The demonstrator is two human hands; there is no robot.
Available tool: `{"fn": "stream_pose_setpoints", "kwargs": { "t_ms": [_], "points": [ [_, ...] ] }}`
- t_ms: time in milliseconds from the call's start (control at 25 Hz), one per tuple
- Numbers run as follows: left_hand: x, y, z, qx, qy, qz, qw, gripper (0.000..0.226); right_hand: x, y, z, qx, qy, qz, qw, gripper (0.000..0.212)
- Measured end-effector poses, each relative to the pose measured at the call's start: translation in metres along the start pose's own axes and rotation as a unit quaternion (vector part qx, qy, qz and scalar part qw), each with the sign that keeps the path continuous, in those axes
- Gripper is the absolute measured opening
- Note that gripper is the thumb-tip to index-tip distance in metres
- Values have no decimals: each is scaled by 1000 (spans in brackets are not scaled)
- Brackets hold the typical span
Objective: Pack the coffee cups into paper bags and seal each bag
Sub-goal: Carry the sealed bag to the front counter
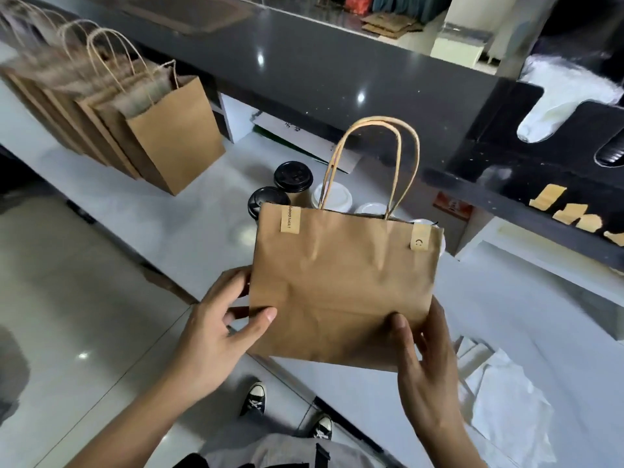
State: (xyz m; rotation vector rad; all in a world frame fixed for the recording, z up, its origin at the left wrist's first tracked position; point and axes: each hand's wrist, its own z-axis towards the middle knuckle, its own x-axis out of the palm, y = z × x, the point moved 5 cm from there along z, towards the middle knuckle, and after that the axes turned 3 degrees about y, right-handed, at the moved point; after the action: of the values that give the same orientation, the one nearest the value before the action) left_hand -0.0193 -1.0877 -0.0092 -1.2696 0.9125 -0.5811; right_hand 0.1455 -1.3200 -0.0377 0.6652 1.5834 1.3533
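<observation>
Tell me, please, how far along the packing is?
Done: a row of bags stands on the left. In hand: left hand and right hand hold a bag with two stickers over its top edge. Left: several lidded cups wait on the counter.

A brown kraft paper bag [344,282] with twisted paper handles [371,157] stands upright in the near centre, its creased broad face toward the camera and its top edge closed by two tan sticker strips [290,220], one near each upper corner. Just behind it on the pale counter stand coffee cups, two with black lids [293,176] to the left and several with white lids [336,196] partly hidden by the bag. At the far left a row of matching paper bags [175,136] stands upright, close together, handles up.
</observation>
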Motion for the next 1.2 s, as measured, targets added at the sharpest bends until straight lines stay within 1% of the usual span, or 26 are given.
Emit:
{"fn": "stream_pose_setpoints", "kwargs": {
  "t_ms": [120, 200, 320, 480, 680, 880, 1080, 1200],
  "points": [
    [-21, -3, 5, -24, -39, -32, 998, 59, 23, 21, 24, -38, 26, 27, 999, 63],
    [-36, -4, 8, -30, -58, -32, 997, 63, 40, 34, 37, -54, 53, 41, 996, 66],
    [-58, -2, 10, -36, -68, -29, 997, 60, 70, 52, 51, -77, 91, 44, 992, 65],
    [-92, 4, 11, -51, -101, -46, 993, 63, 106, 73, 64, -107, 133, 36, 985, 70],
    [-118, 10, 18, -47, -114, -68, 990, 57, 136, 90, 74, -109, 136, 14, 985, 69],
    [-149, 12, 23, -45, -127, -55, 989, 58, 167, 106, 80, -117, 149, 14, 982, 69],
    [-187, 17, 19, -44, -147, -46, 987, 55, 204, 120, 83, -117, 165, 9, 979, 74],
    [-213, 19, 10, -42, -165, -25, 985, 58, 230, 135, 79, -135, 175, 13, 975, 82]
  ]
}}
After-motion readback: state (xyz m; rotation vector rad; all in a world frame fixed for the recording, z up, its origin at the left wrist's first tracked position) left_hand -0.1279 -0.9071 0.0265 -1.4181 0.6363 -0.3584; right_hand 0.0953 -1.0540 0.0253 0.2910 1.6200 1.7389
